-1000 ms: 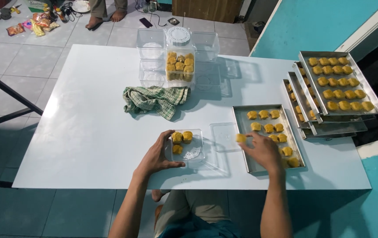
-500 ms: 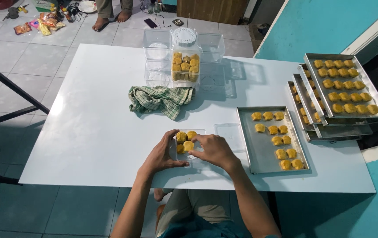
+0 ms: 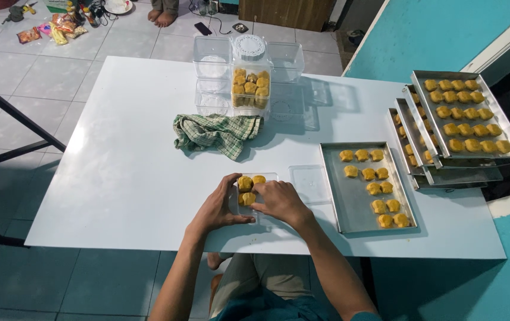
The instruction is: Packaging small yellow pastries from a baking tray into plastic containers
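Seen from my head camera: at the lower centre of a white table (image 3: 118, 178), my left hand (image 3: 219, 208) cups the side of a clear box (image 3: 253, 196) while my right hand (image 3: 281, 201) rests over it, fingers curled; whether they pinch a cookie (image 3: 246, 182) I cannot tell. A tray (image 3: 350, 205) lies right of the box, a checked cloth (image 3: 216, 132) above. Tiled floor (image 3: 41, 71) fills the upper left, a teal wall (image 3: 433, 30) the upper right.

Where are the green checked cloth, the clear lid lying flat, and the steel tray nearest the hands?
green checked cloth (image 3: 216, 134), head view, middle of the crumpled fabric
clear plastic lid (image 3: 309, 183), head view, centre of its flat panel
flat steel baking tray (image 3: 350, 202), head view, bare metal floor left of the cookies
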